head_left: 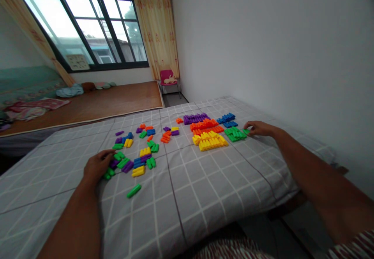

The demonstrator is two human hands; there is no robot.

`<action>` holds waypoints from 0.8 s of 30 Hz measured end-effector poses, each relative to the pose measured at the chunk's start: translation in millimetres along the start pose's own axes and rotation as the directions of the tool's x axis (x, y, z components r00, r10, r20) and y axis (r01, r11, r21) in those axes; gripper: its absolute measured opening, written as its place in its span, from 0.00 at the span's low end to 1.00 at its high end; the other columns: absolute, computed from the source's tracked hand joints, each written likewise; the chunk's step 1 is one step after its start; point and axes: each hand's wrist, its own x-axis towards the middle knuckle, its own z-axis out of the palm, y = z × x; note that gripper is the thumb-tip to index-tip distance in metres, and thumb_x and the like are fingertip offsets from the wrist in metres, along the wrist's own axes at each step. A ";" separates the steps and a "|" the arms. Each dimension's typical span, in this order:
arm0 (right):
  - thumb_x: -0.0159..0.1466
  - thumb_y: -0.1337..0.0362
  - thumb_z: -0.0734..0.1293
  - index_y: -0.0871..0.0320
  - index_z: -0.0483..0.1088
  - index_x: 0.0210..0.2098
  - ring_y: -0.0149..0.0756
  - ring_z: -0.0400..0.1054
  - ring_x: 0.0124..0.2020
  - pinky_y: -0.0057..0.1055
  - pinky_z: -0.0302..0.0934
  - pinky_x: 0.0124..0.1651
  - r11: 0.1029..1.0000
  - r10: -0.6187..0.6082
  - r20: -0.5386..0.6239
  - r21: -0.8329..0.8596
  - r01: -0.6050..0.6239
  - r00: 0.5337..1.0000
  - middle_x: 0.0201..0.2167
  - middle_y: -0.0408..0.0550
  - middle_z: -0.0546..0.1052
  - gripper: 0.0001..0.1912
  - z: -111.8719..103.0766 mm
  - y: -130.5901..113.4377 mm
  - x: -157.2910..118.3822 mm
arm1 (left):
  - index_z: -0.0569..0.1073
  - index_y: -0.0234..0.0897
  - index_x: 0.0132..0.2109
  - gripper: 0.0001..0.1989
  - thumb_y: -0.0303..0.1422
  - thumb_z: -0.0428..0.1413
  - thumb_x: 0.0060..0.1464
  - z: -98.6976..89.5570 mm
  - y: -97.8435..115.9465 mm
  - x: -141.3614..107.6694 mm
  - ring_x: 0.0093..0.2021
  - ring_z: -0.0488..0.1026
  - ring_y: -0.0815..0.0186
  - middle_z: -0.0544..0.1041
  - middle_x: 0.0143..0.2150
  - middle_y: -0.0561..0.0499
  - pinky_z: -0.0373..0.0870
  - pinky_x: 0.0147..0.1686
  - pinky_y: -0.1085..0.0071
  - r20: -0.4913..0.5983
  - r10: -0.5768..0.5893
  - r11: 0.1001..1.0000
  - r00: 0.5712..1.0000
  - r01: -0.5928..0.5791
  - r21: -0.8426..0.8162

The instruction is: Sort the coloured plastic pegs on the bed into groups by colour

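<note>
At the right end of the sorted blocks, my right hand (258, 128) pinches a small green block (246, 132) between thumb and fingertips. Right beside it lies a group of green blocks (234, 134). My left hand (97, 166) rests at the edge of the mixed pile, its fingers curled down against green and purple blocks; what its fingertips hold, if anything, is hidden. In that pile are a purple block (127, 167), a yellow block (138, 171) and several green and blue ones. A single green block (133, 191) lies apart, nearer to me.
Rows of yellow (213, 142), orange (206, 125), purple (195, 118) and blue blocks (226, 118) lie grouped on the checked grey cloth (187, 196). Loose orange blocks (165, 136) lie mid-table. A white wall (277, 48) runs along the right; a pink chair (167, 75) stands behind.
</note>
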 end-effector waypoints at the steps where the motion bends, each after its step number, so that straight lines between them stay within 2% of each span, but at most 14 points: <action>1: 0.47 0.60 0.70 0.57 0.74 0.43 0.44 0.74 0.41 0.36 0.67 0.44 1.000 -0.002 0.011 0.004 0.001 1.000 0.46 0.53 0.78 0.22 -1.4 0.4 -4.1 | 0.76 0.39 0.51 0.20 0.41 0.50 0.57 -0.4 -0.5 -0.1 0.39 0.75 0.61 0.81 0.42 0.49 0.68 0.34 0.73 0.004 0.003 0.999 1.000 -0.002 -0.035; 5: 0.47 0.60 0.70 0.57 0.72 0.49 0.45 0.74 0.44 0.36 0.67 0.47 1.000 0.003 0.044 0.000 -0.003 0.999 0.51 0.54 0.76 0.28 -3.3 -11.7 -17.1 | 0.77 0.36 0.49 0.19 0.40 0.52 0.55 -1.2 -1.8 -0.9 0.38 0.76 0.63 0.81 0.39 0.50 0.70 0.34 0.74 0.013 -0.013 0.974 1.000 0.016 -0.226; 8: 0.48 0.59 0.70 0.55 0.70 0.55 0.44 0.74 0.44 0.37 0.68 0.46 0.999 -0.001 0.051 -0.046 0.003 0.999 0.56 0.53 0.73 0.33 -7.7 -27.3 -20.9 | 0.77 0.37 0.45 0.16 0.38 0.54 0.52 1.1 -1.6 -1.5 0.36 0.76 0.65 0.81 0.38 0.51 0.72 0.32 0.75 0.026 -0.056 0.899 0.998 0.061 -0.434; 12: 0.52 0.59 0.68 0.58 0.71 0.53 0.48 0.75 0.41 0.42 0.67 0.46 0.966 -0.005 -0.089 -0.259 -0.018 0.996 0.51 0.57 0.76 0.29 -13.9 -62.9 -13.7 | 0.77 0.35 0.41 0.13 0.35 0.56 0.48 5.0 3.7 -8.1 0.33 0.77 0.66 0.81 0.39 0.49 0.73 0.30 0.75 0.004 -0.099 0.781 0.995 0.080 -0.620; 14: 0.56 0.59 0.66 0.58 0.73 0.52 0.48 0.75 0.40 0.43 0.67 0.45 0.947 -0.113 -0.138 -0.315 0.064 0.984 0.46 0.56 0.79 0.25 -5.6 -99.5 -3.8 | 0.77 0.33 0.41 0.14 0.34 0.55 0.48 6.1 7.7 -12.8 0.33 0.77 0.66 0.81 0.40 0.46 0.73 0.28 0.75 -0.037 -0.088 0.747 0.995 0.041 -0.663; 16: 0.60 0.57 0.63 0.55 0.73 0.51 0.46 0.75 0.40 0.41 0.67 0.45 0.924 -0.291 -0.090 -0.285 0.255 0.953 0.45 0.53 0.79 0.22 15.5 -150.9 5.3 | 0.78 0.32 0.41 0.14 0.32 0.54 0.48 7.4 9.7 -14.8 0.32 0.77 0.66 0.81 0.40 0.45 0.72 0.26 0.75 -0.071 -0.108 0.736 0.992 0.032 -0.677; 18: 0.63 0.55 0.61 0.53 0.74 0.49 0.42 0.75 0.39 0.37 0.68 0.43 0.864 -0.470 0.028 -0.194 0.466 0.882 0.45 0.51 0.79 0.19 46.8 -210.6 9.2 | 0.78 0.32 0.42 0.15 0.31 0.52 0.49 9.8 8.4 -13.6 0.31 0.77 0.67 0.81 0.40 0.45 0.70 0.24 0.76 -0.074 -0.116 0.755 0.991 0.039 -0.654; 20: 0.64 0.56 0.61 0.52 0.74 0.48 0.40 0.75 0.39 0.34 0.67 0.42 0.786 -0.592 0.146 -0.116 0.608 0.793 0.43 0.49 0.80 0.17 81.9 -269.1 10.5 | 0.78 0.32 0.42 0.15 0.29 0.52 0.50 13.3 4.8 -11.6 0.29 0.76 0.68 0.81 0.39 0.45 0.70 0.24 0.77 -0.076 -0.095 0.783 0.993 0.027 -0.622; 22: 0.64 0.59 0.62 0.53 0.74 0.47 0.38 0.75 0.38 0.31 0.67 0.41 0.717 -0.661 0.219 -0.100 0.690 0.718 0.41 0.48 0.80 0.15 114.7 -319.6 17.8 | 0.78 0.32 0.43 0.15 0.28 0.52 0.50 17.9 1.5 -10.3 0.28 0.76 0.69 0.81 0.36 0.46 0.70 0.25 0.77 -0.057 -0.067 0.791 0.996 0.018 -0.612; 24: 0.63 0.64 0.63 0.54 0.74 0.47 0.37 0.75 0.39 0.31 0.66 0.42 0.661 -0.699 0.240 -0.141 0.737 0.674 0.42 0.49 0.80 0.14 141.2 -359.2 37.5 | 0.77 0.31 0.45 0.15 0.27 0.51 0.51 22.5 -0.2 -9.8 0.27 0.76 0.69 0.81 0.35 0.45 0.71 0.25 0.76 -0.033 -0.053 0.781 0.998 0.021 -0.624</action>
